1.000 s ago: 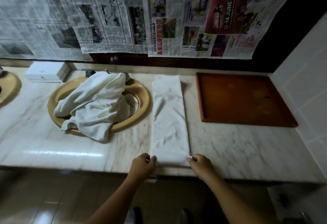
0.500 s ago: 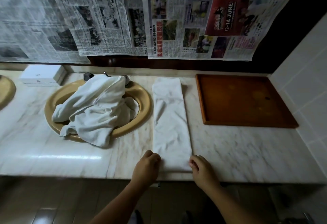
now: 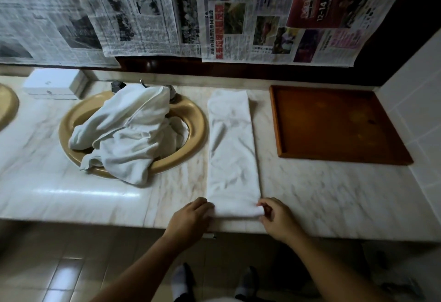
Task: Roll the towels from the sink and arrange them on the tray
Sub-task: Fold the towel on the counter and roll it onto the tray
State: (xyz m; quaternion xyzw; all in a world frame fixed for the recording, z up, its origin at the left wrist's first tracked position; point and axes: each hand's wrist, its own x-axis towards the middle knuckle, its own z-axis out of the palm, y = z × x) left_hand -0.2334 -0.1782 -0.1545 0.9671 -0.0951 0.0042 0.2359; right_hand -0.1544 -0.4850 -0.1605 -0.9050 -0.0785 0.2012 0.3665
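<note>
A white towel (image 3: 232, 149), folded into a long narrow strip, lies on the marble counter between the sink and the tray. Its near end is curled into a small roll at the counter's front edge. My left hand (image 3: 191, 218) grips the roll's left end and my right hand (image 3: 276, 218) grips its right end. A heap of crumpled white towels (image 3: 126, 132) fills the tan oval sink (image 3: 195, 125) and spills over its front rim. The brown wooden tray (image 3: 338, 123) sits at the right with nothing on it.
A white box (image 3: 52, 84) stands behind the sink at the left, and a second tan basin (image 3: 7, 106) shows at the far left edge. Newspaper sheets (image 3: 262, 15) hang above the counter. A tiled wall (image 3: 420, 115) borders the tray's right side.
The towel's near end has been turned over into a small roll, and both hands have shifted slightly forward along the strip with it.
</note>
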